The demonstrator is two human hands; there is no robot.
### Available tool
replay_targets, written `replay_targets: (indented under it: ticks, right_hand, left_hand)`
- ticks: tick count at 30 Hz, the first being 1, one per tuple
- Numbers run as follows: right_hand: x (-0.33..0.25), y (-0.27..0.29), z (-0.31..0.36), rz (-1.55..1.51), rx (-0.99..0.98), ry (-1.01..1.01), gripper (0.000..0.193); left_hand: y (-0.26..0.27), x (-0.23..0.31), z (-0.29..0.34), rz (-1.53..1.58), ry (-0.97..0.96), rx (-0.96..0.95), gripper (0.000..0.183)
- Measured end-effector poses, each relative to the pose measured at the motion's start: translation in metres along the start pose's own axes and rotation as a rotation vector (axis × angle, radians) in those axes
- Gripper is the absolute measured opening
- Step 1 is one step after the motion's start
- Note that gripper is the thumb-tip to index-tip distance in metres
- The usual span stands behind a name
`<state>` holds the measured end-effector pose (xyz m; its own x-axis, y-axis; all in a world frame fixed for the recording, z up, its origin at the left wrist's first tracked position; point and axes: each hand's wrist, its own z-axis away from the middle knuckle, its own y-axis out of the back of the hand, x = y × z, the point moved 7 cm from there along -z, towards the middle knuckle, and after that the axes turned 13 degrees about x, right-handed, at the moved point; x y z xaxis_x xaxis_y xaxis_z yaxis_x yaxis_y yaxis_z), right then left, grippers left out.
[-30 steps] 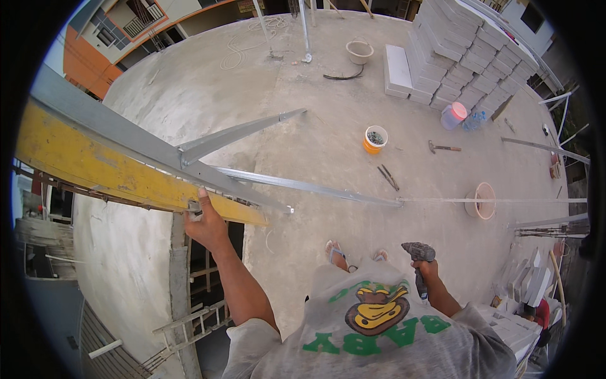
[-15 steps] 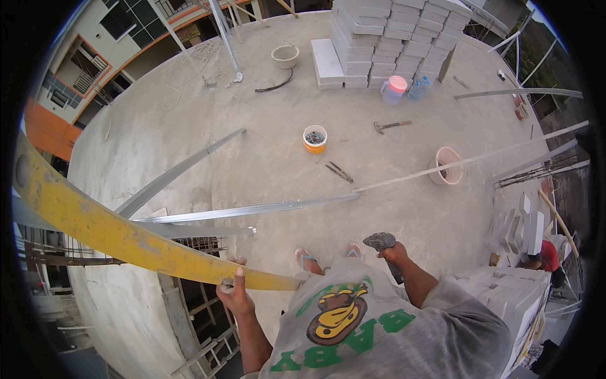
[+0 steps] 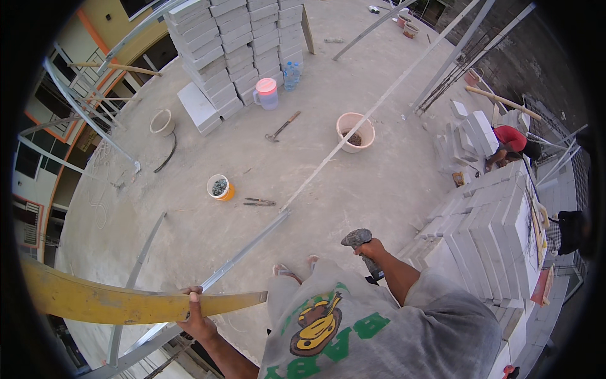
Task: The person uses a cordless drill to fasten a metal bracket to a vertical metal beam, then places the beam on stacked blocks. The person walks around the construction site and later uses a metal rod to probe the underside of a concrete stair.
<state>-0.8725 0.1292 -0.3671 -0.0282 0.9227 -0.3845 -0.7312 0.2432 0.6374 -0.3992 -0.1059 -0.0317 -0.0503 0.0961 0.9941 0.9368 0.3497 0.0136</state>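
Observation:
My left hand (image 3: pixel 197 321) is closed round a long, scuffed yellow spirit level (image 3: pixel 120 303), thumb on the near face. The level runs from the left rim to my shirt front. In my right hand (image 3: pixel 372 249), a grey and black cordless drill (image 3: pixel 357 237) is gripped by its handle and points left, above the floor. Below the level, silvery metal channels (image 3: pixel 249 243) lie on the concrete, one crossing near my left hand. My sandalled feet (image 3: pixel 287 271) stand between the two hands.
Ahead are a bucket of small hardware (image 3: pixel 221 188), pliers (image 3: pixel 259 202), a hammer (image 3: pixel 283 126), a pinkish tub (image 3: pixel 355 134), and a lidded jug (image 3: pixel 266 95) beside stacked blocks (image 3: pixel 237 44). More blocks (image 3: pixel 476 234) stand right, near a person in red (image 3: pixel 510 139). A floor opening (image 3: pixel 189 360) lies lower left.
My view has swung right, so the floor items sit further left and more of the right-hand block stack shows. Both hands keep their holds; the level now lies closer to horizontal in the picture.

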Motion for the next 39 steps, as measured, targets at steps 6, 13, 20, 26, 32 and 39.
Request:
replay_targets:
  ticks: [6, 13, 20, 26, 32, 39]
  right_hand:
    - [0.034, 0.03, 0.005, -0.233, 0.113, -0.376, 0.03]
    - [-0.017, 0.066, -0.009, -0.813, 0.126, -0.551, 0.026]
    - [-0.102, 0.143, -0.143, -1.073, 0.085, -0.362, 0.026]
    - [-0.135, 0.159, -0.344, -0.892, 0.252, -0.543, 0.038]
    - [-0.192, 0.128, -0.558, -1.377, 0.073, -0.442, 0.036]
    - [-0.209, 0.093, -0.694, -1.239, 0.026, -0.675, 0.044]
  left_hand:
    - [-0.063, 0.006, -0.041, 0.087, -0.029, -0.078, 0.022]
    - [-0.178, 0.013, -0.094, 0.021, -0.112, -0.245, 0.016]
    - [-0.315, 0.007, -0.131, -0.054, -0.025, -0.193, 0.019]
    - [-0.465, -0.032, -0.116, -0.251, 0.011, -0.109, 0.021]
    - [-0.579, -0.077, -0.112, -0.445, 0.109, -0.115, 0.022]
    - [-0.607, -0.149, -0.114, -0.65, 0.277, 0.005, 0.02]
